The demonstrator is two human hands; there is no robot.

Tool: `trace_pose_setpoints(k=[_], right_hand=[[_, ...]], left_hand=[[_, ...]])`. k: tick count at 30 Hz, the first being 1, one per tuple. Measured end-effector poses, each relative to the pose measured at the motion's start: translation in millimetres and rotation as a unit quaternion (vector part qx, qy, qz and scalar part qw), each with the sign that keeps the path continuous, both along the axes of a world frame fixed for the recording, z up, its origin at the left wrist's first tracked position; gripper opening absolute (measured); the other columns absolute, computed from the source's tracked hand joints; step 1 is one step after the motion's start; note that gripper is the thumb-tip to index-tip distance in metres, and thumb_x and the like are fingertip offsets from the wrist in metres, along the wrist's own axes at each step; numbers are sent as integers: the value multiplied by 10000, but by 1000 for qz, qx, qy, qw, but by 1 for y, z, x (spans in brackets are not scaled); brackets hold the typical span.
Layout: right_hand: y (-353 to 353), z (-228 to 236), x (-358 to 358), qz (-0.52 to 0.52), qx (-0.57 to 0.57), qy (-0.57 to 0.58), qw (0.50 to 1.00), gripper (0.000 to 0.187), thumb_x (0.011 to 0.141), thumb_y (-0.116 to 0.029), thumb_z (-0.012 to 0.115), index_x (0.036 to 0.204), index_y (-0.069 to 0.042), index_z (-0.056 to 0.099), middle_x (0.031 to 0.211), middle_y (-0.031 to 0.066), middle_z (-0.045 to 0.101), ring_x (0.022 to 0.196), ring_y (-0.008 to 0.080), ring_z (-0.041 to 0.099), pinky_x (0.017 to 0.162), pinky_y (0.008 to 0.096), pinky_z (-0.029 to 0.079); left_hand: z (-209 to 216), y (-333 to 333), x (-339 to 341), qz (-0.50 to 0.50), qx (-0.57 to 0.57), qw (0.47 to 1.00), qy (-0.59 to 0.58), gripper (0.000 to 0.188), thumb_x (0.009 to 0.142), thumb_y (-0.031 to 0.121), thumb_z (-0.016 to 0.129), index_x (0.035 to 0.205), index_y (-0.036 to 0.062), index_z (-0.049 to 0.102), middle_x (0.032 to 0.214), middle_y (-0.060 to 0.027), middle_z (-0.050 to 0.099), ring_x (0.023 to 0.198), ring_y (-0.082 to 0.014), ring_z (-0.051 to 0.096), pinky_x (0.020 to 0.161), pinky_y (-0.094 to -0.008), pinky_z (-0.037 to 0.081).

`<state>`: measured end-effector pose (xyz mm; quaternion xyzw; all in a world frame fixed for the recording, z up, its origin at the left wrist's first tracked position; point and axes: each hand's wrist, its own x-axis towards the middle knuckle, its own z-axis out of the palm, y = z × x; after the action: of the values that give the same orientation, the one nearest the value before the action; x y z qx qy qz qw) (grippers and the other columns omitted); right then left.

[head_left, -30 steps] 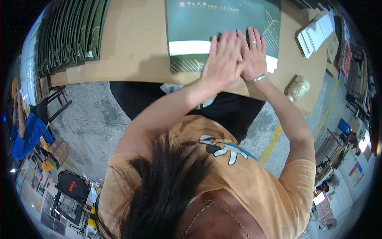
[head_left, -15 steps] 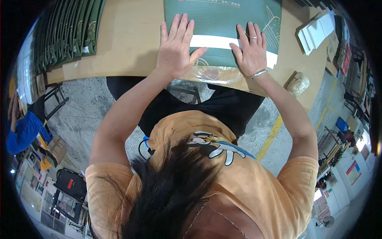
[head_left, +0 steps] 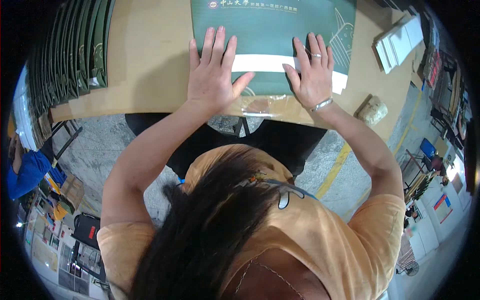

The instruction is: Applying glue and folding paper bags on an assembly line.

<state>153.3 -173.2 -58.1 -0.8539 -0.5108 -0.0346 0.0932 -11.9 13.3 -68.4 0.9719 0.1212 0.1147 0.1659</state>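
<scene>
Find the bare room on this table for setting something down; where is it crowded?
The widest bare patch of table lies between the green stack and the flat green sheet; a narrower strip separates that sheet from the white cards. Crowded: the sheet's near part, under the left hand and right hand.

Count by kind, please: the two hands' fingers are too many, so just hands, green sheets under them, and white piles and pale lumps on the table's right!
Hands: 2, left hand and right hand
Green sheet: 1
White pile: 1
Pale lump: 1
Total: 5
</scene>
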Motion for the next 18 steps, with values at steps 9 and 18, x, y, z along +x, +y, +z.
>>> trace_pose_setpoints(k=[9,18], right_hand=[[-7,20,-1,-34,94,-37,994,667,798,-491,667,1300,-81,511,1350,213,453,1313,370,356,1090,532,234],[-57,77,-31,-127,168,44,977,254,779,-238,738,897,-38,636,929,118,626,860,278,559,797,390,421]], left_hand=[[8,-4,-30,89,-54,972,-212,710,842,357,665,1370,-13,367,1381,-277,369,1318,-405,315,1095,-530,214],[26,-22,-90,177,-369,893,-188,177,923,107,543,898,-52,617,862,-145,610,792,-230,593,719,-306,465]])
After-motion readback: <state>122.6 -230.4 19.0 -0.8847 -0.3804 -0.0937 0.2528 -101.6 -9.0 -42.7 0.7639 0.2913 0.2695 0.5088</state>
